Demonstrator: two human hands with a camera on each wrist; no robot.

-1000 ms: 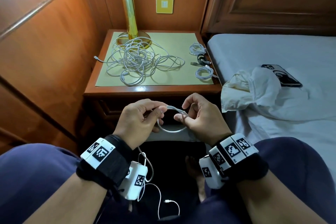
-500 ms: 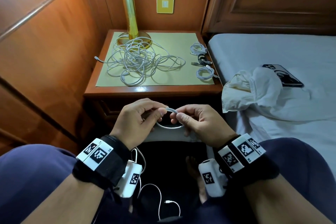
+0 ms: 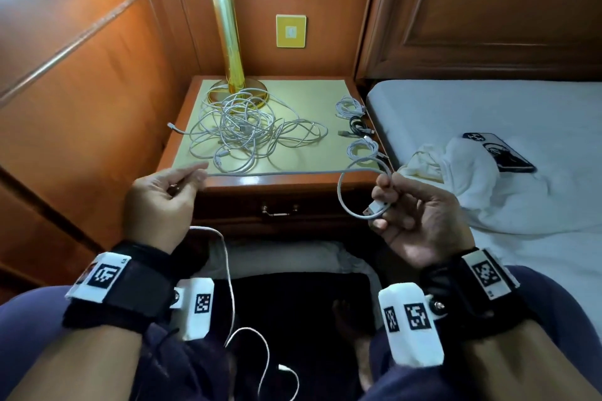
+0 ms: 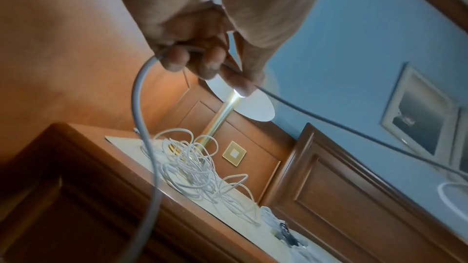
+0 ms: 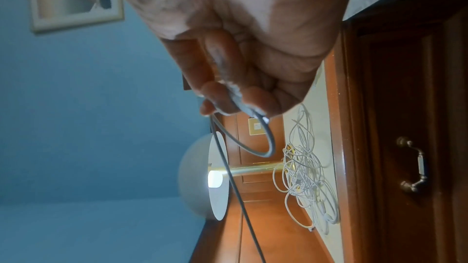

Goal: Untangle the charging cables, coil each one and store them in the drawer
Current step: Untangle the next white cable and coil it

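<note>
Head view shows the white cable (image 3: 277, 173) stretched level between both hands, its long axis running left to right in front of the counter (image 3: 260, 184). Right hand (image 3: 420, 218) pinches a small loop and the USB plug (image 3: 374, 209); left hand (image 3: 163, 202) pinches the free run, whose tail hangs down to the lap. Tangled cables (image 3: 247, 130) lie beyond on the counter, coiled cables (image 3: 358, 127) beside the bed (image 3: 488, 114), above the closed drawer (image 3: 280, 210)
</note>
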